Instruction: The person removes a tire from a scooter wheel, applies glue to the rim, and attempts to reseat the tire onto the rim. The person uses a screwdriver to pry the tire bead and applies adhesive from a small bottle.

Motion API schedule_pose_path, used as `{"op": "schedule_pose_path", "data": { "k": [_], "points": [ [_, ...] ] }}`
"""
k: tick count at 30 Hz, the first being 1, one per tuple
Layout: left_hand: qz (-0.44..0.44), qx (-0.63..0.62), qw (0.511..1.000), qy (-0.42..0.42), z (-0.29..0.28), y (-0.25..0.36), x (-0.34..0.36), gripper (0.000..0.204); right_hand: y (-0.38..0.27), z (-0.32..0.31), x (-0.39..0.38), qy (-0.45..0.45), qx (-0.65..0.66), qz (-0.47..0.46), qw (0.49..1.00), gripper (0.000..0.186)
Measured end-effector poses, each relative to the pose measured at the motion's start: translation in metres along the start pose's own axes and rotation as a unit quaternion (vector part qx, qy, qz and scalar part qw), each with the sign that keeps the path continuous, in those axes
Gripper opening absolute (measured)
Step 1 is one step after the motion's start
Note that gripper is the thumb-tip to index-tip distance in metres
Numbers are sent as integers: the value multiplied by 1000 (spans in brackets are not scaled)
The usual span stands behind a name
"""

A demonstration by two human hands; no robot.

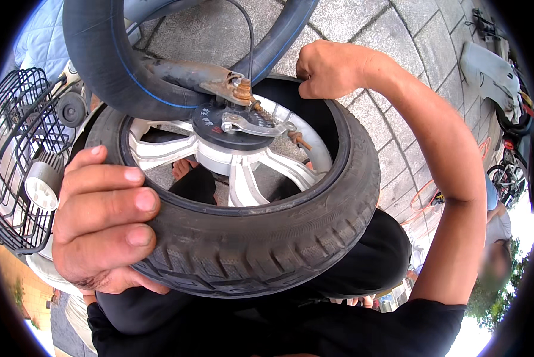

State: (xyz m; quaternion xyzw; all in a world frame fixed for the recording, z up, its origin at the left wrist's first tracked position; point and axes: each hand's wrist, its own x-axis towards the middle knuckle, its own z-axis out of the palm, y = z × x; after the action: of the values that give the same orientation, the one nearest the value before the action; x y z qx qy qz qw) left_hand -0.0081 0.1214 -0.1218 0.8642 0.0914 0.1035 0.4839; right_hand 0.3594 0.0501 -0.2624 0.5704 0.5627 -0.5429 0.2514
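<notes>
A black treaded tire (267, 244) surrounds a silver spoked wheel rim (249, 178), which carries a dark brake drum (231, 128) with a metal lever arm. My left hand (106, 220) grips the tire at its near left, fingers wrapped over the sidewall. At the far right, my right hand (332, 68) is closed over the tire's edge, thumb toward the inside; part of its grip is hidden. There the sidewall stands away from the rim, showing the tire's dark inside. A black inner tube (103, 53) with a blue line loops above the wheel's far side, outside the tire.
A rusty metal swingarm (189, 77) and a black cable (250, 35) reach the hub. A black wire basket (17, 160) stands close on the left. Grey paving (392, 35) lies beyond. At right are a grey panel (490, 74), an orange cord (418, 208) and another person (499, 232).
</notes>
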Motion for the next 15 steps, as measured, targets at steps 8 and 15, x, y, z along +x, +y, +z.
{"op": "schedule_pose_path", "data": {
  "k": [8,15],
  "points": [
    [21,-8,999,35,7,-7,-5,71,13,0,5,-16,91,-40,995,27],
    [15,-11,1000,10,1,-5,0,67,16,0,5,-24,78,-58,995,26]
  ]
}}
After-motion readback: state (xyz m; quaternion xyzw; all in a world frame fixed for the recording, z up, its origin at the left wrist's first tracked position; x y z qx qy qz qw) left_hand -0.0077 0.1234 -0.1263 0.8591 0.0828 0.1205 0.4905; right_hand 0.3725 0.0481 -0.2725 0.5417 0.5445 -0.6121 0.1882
